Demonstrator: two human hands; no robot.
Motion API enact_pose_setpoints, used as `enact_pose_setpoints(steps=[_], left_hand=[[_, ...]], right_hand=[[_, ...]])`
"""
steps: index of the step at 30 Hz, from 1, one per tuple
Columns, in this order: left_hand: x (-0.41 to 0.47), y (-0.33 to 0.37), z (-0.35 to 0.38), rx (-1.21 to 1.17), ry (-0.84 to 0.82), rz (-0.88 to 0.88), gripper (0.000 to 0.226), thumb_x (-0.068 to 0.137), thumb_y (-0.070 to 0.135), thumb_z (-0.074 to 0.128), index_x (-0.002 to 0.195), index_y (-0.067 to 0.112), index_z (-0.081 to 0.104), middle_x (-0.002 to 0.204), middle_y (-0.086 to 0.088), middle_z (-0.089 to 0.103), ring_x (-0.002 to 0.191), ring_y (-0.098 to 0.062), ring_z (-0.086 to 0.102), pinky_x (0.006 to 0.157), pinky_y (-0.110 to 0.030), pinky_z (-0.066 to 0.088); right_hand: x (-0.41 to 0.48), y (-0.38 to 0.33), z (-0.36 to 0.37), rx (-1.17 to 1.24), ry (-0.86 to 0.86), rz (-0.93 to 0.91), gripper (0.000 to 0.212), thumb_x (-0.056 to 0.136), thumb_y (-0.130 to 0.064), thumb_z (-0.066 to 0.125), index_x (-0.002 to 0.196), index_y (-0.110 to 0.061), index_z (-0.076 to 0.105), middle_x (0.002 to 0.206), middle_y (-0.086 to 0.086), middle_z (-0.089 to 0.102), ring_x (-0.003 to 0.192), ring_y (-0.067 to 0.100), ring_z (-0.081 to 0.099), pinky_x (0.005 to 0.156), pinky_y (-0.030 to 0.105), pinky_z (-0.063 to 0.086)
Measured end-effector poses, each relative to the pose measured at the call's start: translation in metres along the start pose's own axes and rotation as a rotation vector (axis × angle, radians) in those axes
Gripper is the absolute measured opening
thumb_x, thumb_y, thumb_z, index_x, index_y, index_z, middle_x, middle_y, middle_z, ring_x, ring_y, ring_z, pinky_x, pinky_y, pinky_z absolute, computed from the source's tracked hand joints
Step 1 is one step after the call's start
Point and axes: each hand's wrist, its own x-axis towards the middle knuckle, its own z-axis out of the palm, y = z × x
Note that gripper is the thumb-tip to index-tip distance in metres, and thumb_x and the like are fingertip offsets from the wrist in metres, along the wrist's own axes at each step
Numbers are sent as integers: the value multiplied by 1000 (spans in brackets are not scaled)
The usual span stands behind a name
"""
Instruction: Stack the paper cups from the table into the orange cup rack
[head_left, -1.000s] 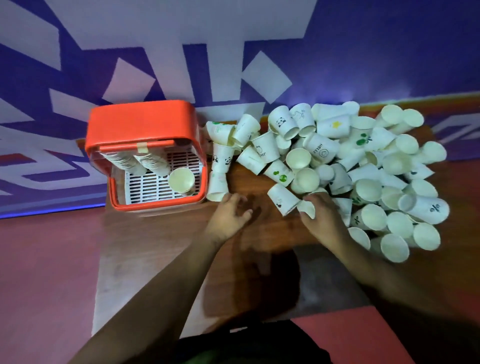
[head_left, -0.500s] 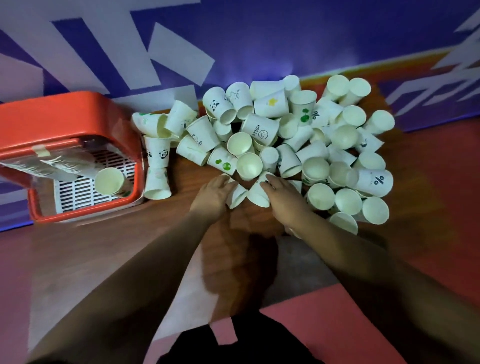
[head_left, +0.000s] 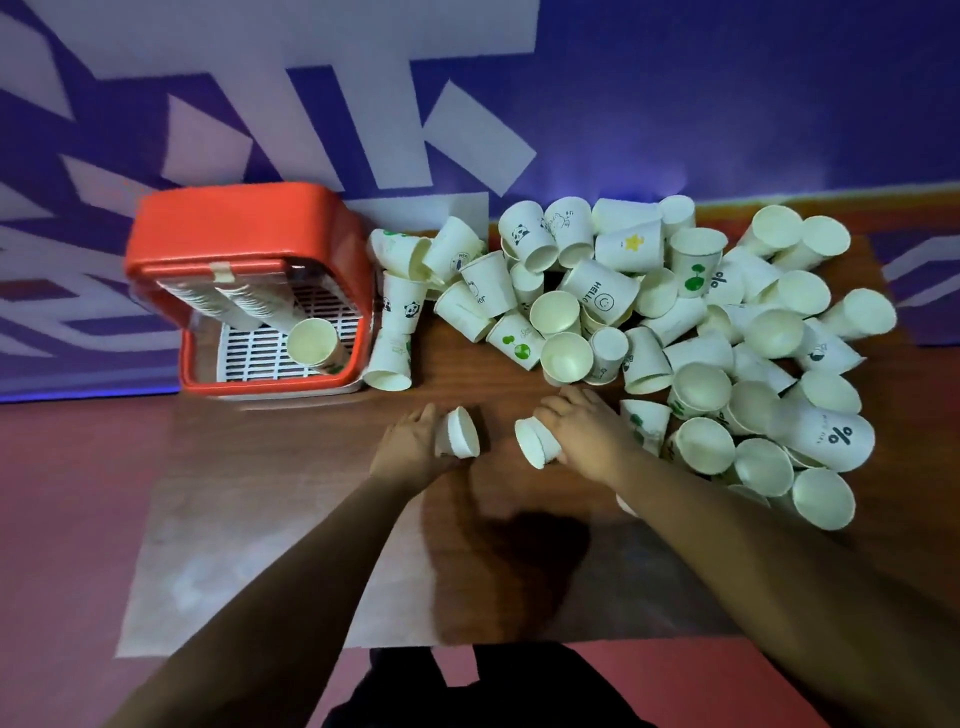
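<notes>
Two bare forearms reach up from the near edge over the brown worktop. The left hand has its fingers curled round one white paper cup, and the right hand grips a second cup. The two cups lie on their sides, ends turned toward each other, with a gap between them. Just past the right hand, a loose pile of paper cups covers the right half of the worktop, some plain, some printed with pandas, green sprouts or a percent sign. At far left stands the orange cup rack, with slanted stacks of nested cups inside over a white slatted floor. A short panda-printed stack stands just beside its right wall. Behind everything is a purple wall with white shapes.
</notes>
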Motion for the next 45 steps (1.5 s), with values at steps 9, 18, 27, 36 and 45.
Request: enact_pose_setpoints(steps=[9, 18, 27, 36, 45], left_hand=[[-39, -50, -65, -681, 221, -75, 80, 74, 28, 87, 141, 32, 44, 136, 10, 58, 122, -3, 54, 91, -6, 42], [-59, -124, -115, -957, 362, -172, 72, 74, 34, 85, 136, 32, 46, 119, 3, 67, 109, -15, 64, 87, -34, 57], [-60, -200, -146, -974, 406, -215, 66, 78, 30, 84, 134, 30, 48, 112, 7, 67, 104, -14, 66, 86, -34, 58], [-44, -236, -170, -1004, 364, -190, 74, 75, 43, 84, 137, 31, 47, 125, 12, 61, 112, -10, 63, 86, -26, 57], [-24, -213, -188, -1027, 351, -55, 63, 83, 25, 80, 136, 31, 47, 118, 25, 61, 112, 0, 58, 84, -12, 47]], right_hand=[[27, -53, -56, 680, 200, 141, 72, 71, -35, 82, 132, -16, 48, 125, 1, 57, 115, 18, 54, 95, 31, 43], [102, -152, -126, 1182, 267, 228, 71, 61, -48, 77, 123, -24, 51, 118, -6, 64, 104, 10, 62, 92, 42, 53], [172, -219, -142, 1183, 427, 305, 72, 71, -24, 83, 130, -22, 43, 123, -2, 58, 112, 15, 56, 96, 36, 50], [193, -248, -127, 987, 473, 349, 76, 72, -26, 83, 136, -16, 43, 129, 6, 57, 120, 23, 53, 98, 33, 45], [177, -235, -141, 923, 383, 333, 58, 83, -29, 74, 133, -13, 52, 132, 4, 54, 121, 15, 51, 97, 15, 38]])
